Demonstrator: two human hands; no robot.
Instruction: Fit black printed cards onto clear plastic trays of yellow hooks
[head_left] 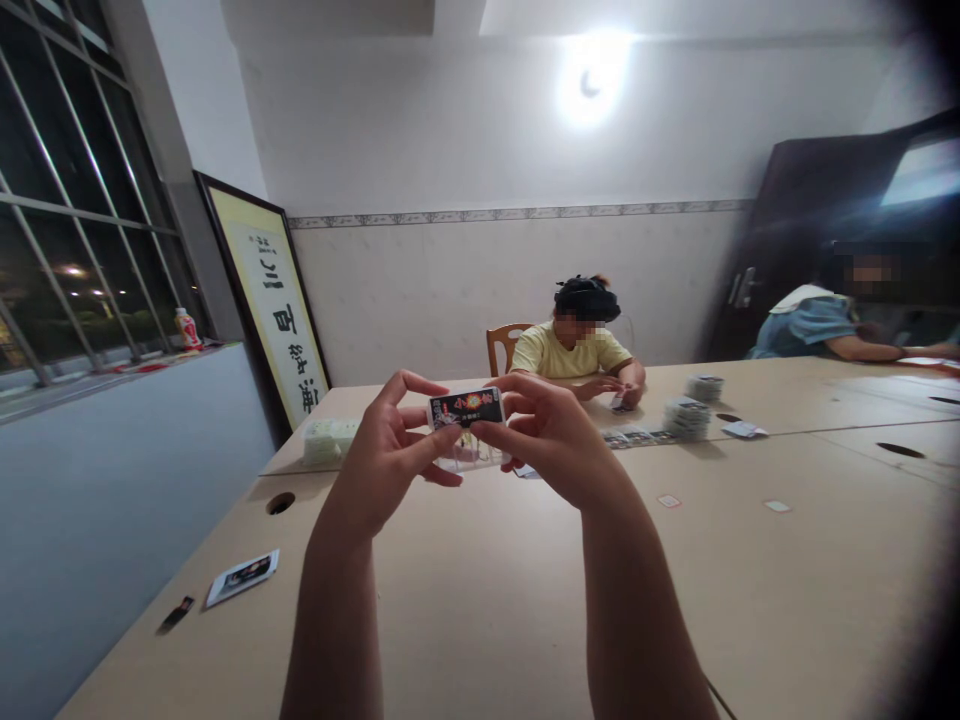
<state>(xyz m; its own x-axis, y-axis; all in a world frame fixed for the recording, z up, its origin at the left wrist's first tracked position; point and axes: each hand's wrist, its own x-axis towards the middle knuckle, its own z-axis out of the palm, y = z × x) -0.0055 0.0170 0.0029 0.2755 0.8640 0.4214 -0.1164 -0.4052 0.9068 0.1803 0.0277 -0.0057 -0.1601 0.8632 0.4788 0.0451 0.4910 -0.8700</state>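
Both hands hold a small clear plastic case [471, 406] in the air above the table. Its top bears a black label with white and red characters and a bright orange burst; the lower part is see-through. My left hand [384, 450] grips the left end, thumb on the front and fingers curled behind. At the right end, my right hand [553, 432] pinches it the same way, its thumb near the lower edge of the label. What the case contains cannot be made out.
Across the pale table [480, 620] sits a person in yellow [574, 350] beside stacked cases [686, 418]. Another person [802, 320] sits far right. More clear cases [330, 440] stand behind my left hand. A picture card [242, 578] and a cable hole [280, 503] are at left.
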